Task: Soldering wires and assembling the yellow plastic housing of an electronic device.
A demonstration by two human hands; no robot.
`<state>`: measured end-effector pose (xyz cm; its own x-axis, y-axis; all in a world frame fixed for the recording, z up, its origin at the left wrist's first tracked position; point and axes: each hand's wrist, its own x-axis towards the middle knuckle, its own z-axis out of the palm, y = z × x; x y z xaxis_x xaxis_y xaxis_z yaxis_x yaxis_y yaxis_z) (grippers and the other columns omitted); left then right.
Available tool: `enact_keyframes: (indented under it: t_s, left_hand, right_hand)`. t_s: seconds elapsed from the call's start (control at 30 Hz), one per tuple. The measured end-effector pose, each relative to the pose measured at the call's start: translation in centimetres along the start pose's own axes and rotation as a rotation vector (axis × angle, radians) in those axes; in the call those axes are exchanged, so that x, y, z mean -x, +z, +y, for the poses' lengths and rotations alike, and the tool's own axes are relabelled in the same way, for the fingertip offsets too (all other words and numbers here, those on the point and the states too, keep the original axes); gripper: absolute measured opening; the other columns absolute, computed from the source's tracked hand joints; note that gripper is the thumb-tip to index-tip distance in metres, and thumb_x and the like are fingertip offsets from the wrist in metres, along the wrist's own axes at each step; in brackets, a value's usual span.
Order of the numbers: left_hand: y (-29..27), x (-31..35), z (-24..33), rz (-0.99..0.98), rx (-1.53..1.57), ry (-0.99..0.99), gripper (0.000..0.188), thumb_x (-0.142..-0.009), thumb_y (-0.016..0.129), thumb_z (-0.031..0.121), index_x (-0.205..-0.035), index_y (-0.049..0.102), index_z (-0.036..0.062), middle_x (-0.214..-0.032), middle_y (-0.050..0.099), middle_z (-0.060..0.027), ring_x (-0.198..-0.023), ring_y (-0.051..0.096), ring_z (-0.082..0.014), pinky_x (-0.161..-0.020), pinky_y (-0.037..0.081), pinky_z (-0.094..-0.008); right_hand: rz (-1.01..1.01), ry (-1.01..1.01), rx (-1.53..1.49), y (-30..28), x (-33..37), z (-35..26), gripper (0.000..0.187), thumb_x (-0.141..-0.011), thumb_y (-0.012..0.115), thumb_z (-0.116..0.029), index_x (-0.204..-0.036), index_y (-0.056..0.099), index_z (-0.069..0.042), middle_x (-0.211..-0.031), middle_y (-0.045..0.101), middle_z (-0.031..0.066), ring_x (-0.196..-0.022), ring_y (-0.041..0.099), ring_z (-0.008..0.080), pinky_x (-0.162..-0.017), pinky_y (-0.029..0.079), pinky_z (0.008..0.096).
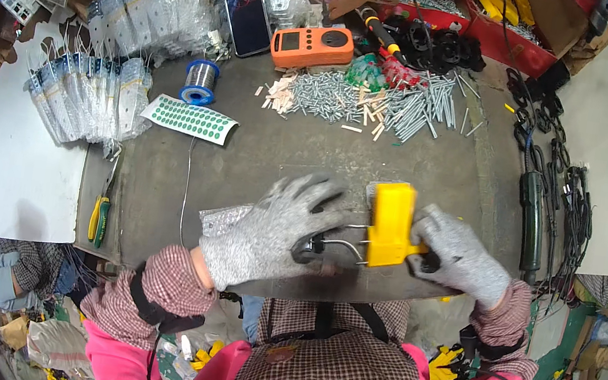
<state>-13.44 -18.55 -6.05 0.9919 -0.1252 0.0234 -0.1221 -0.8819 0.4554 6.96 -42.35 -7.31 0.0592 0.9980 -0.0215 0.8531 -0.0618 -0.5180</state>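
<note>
Both my hands wear grey knit gloves, above the near edge of the dark work table point(324, 154). My right hand point(457, 258) grips a yellow plastic housing point(391, 224) by its narrow stub on the right side. The housing is blurred a little. My left hand point(272, 224) pinches a small black part point(307, 247), its upper fingers arched apart. Pale wires point(344, 245) run from that part to the housing's left side. Below the left hand lies a clear plastic-wrapped piece point(222, 219), partly covered by the glove.
Screws point(325, 93) lie piled at the back near an orange meter point(312, 47). On the left are bagged wired boards point(88, 97), a solder spool point(199, 82), a green-dotted sticker sheet point(189, 119) and pliers point(98, 219). Black cables point(570, 204) and a dark green cylindrical tool point(529, 222) line the right.
</note>
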Motion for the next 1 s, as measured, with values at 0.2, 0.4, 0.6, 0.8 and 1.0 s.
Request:
enact_keyframes:
  t_s: [0.2, 0.4, 0.6, 0.8, 1.0]
  left_hand:
    - [3.8, 2.3, -0.9, 0.179, 0.175, -0.073, 0.065, -0.075, 0.082, 0.032, -0.132, 0.057, 0.0115, -0.136, 0.053, -0.0164, -0.126, 0.050, -0.0381, -0.104, 0.040, -0.0506]
    - [4.3, 3.0, -1.1, 0.274, 0.278, -0.207, 0.069, -0.073, 0.084, 0.028, -0.132, 0.053, 0.0083, -0.127, 0.059, -0.0163, -0.117, 0.055, -0.0390, -0.101, 0.043, -0.0478]
    - [4.2, 2.6, -1.6, 0.214, 0.278, -0.205, 0.069, -0.077, 0.080, 0.032, -0.133, 0.049, 0.0062, -0.128, 0.056, -0.0201, -0.118, 0.054, -0.0395, -0.102, 0.043, -0.0477]
    - [3.8, 2.2, -1.7, 0.233, 0.253, -0.202, 0.067, -0.070, 0.085, 0.029, -0.126, 0.057, 0.0046, -0.124, 0.060, -0.0188, -0.113, 0.057, -0.0404, -0.100, 0.044, -0.0487]
    - [3.9, 3.0, -1.9, 0.238, 0.319, -0.204, 0.068, -0.070, 0.085, 0.028, -0.127, 0.057, 0.0044, -0.124, 0.060, -0.0186, -0.114, 0.057, -0.0401, -0.101, 0.042, -0.0478]
  right_hand:
    - [0.018, 0.053, -0.407, -1.5, -2.3, -0.5, 0.040, -0.077, 0.084, -0.020, -0.096, 0.050, -0.008, -0.104, 0.055, 0.0107, -0.103, 0.054, 0.0275, -0.093, 0.044, 0.0380]
    - [-0.110, 0.046, -0.477, -1.7, -4.4, -0.3, 0.040, -0.080, 0.082, -0.027, -0.096, 0.050, -0.009, -0.114, 0.056, 0.0114, -0.107, 0.055, 0.0303, -0.095, 0.045, 0.0380]
    - [-0.199, -0.019, -0.297, -2.0, -7.6, -1.3, 0.040, -0.082, 0.079, -0.031, -0.101, 0.053, -0.007, -0.109, 0.057, 0.0128, -0.103, 0.057, 0.0344, -0.090, 0.047, 0.0409]
    - [-0.098, 0.112, -0.354, -2.5, -7.2, -1.3, 0.043, -0.082, 0.078, -0.028, -0.114, 0.062, -0.003, -0.106, 0.058, 0.0155, -0.106, 0.058, 0.0283, -0.094, 0.047, 0.0365]
    - [0.797, 1.054, 0.610, -2.3, 6.2, 6.8, 0.040, -0.085, 0.075, -0.025, -0.119, 0.063, -0.006, -0.112, 0.060, 0.0159, -0.105, 0.060, 0.0324, -0.089, 0.050, 0.0415]
